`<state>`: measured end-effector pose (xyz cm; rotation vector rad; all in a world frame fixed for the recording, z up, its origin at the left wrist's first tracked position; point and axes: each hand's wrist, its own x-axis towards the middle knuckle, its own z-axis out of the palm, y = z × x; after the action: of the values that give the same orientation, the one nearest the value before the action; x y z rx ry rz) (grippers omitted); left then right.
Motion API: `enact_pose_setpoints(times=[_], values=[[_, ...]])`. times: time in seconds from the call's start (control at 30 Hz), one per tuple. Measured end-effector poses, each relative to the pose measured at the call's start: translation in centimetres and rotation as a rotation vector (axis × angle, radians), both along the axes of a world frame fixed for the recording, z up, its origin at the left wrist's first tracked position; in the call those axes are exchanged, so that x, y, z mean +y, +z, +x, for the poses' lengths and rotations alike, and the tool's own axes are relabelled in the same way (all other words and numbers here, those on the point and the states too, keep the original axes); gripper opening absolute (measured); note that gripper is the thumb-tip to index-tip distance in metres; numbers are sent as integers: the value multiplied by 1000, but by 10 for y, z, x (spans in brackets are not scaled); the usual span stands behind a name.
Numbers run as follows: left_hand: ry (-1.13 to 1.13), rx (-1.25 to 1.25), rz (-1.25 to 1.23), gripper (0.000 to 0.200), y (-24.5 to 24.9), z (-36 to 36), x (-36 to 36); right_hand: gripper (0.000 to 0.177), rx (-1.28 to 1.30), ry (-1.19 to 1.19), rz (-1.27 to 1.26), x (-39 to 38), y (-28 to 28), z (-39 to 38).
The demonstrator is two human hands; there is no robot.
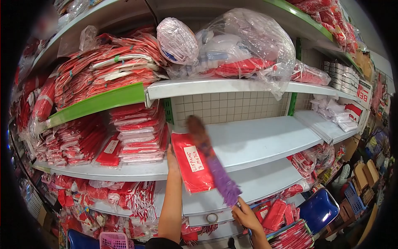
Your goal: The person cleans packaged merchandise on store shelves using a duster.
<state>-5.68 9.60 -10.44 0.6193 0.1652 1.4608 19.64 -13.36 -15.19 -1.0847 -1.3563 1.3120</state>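
Note:
My left hand (173,162) grips the left edge of a flat red packet (186,174) in clear plastic, its fingers partly hidden. The white label (193,158) on it is handwritten and reads "LISPANG 3 METER". In my right hand (247,216), lower right, is the end of a feather duster (222,176), purple towards my hand and brown at the far tip. Motion blurs that tip. The duster slants up and left, overlapping the packet's right side in this view. Behind both lies the bare part of the middle shelf (257,139).
Left of the packet rises a stack of red and white packets (141,137). Bulky plastic bags (248,45) fill the upper shelf (232,86). A tape roll (212,218) rests low down. Blue stools (319,211) and a pink basket (114,240) stand near the floor.

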Motion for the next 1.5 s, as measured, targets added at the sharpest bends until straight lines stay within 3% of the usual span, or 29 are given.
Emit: enact_pose_setpoints(times=[0.07, 0.1, 0.2, 0.3, 0.37, 0.57, 0.67, 0.7, 0.8, 0.9, 1.03, 1.13, 1.17, 1.2, 1.23, 1.27, 1.37, 1.47, 1.5], values=[[78, -28, -190, 59, 27, 12, -29, 35, -39, -257, 90, 6, -10, 1], [98, -1, -146, 67, 28, 12, -32, 30, 46, -342, 80, 10, -12, 3], [57, -13, -42, 60, 38, 15, -44, 26, 369, -298, 26, 12, 2, 14], [95, 36, 67, 49, 17, 11, -31, 30, 480, -204, -6, 20, 13, 19], [-61, -27, 71, 41, 11, 15, -35, 36, 557, -150, 9, 25, 19, 18], [-251, -34, 164, 35, -8, 44, -49, 50, 436, -89, 224, 35, 27, -7], [-337, 165, 7, 34, 13, 52, -76, 50, 351, -64, 183, 31, 39, -9], [-143, 274, -34, 37, 31, 57, -93, 50, 367, -67, 171, 31, 41, -6], [372, 852, 224, 39, 32, 52, -91, 49, 359, -122, 150, 30, 49, 12], [505, 1019, 290, 42, 42, 47, -113, 46, 313, -201, 271, 24, 70, 21], [228, 1174, 312, 51, 44, 72, -133, 48, 273, -197, 289, 26, 88, 11], [49, 838, 191, 63, 35, 102, -131, 40, 81, -142, 514, 36, 90, -16], [-33, 696, 88, 70, 37, 107, -133, 35, 203, -20, 284, 32, 91, -21], [66, 470, 107, 63, 50, 112, -138, 31, 248, 47, 188, 28, 94, -30], [-34, 281, 159, 58, 45, 109, -130, 26, 289, 107, 89, 24, 97, -38], [-133, 91, 209, 52, 35, 102, -117, 23, 217, 100, 142, 23, 93, -42], [-60, -81, 91, 41, 18, 82, -88, 16, 18, 124, 270, 20, 59, -41], [-114, -292, 101, 43, -8, 54, -35, 18, -90, 77, 238, 7, 42, -27], [-47, -230, 77, 43, -2, 49, -35, 23, -86, -47, 231, 6, 24, -25]])
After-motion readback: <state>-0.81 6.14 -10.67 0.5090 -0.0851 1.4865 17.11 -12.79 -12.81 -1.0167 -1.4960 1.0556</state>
